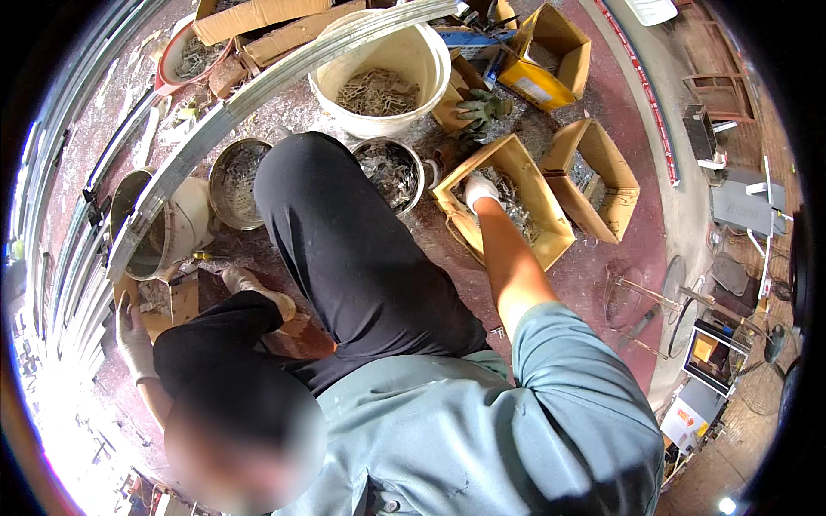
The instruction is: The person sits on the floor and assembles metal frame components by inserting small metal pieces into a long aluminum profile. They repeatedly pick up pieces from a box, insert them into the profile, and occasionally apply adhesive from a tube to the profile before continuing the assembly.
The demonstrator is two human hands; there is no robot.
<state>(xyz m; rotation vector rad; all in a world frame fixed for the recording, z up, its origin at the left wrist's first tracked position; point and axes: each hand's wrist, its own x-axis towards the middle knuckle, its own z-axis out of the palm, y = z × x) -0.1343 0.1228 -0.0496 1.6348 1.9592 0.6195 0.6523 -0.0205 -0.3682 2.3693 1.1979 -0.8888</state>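
Observation:
My right hand (482, 188), in a white glove, reaches down into a yellow-brown open box (553, 242). Small silvery metal pieces (519, 213) lie in the box around it. The fingers point down among them and are hidden, so I cannot tell whether they hold anything. My left hand (135, 340), also gloved in white, is low at the left beside my bent knee. Its fingers are stretched out, close to a small cardboard box (183, 301) and just below the end of a long metal strip (225, 114). Nothing shows in that hand.
A white bucket (434, 64) holding metal parts stands ahead, with metal pots (234, 185) nearer me. Another bucket (191, 211) is at the left. More open boxes (621, 185) stand at the right, and a green-grey glove (483, 107) lies among them. Long metal profiles line the left.

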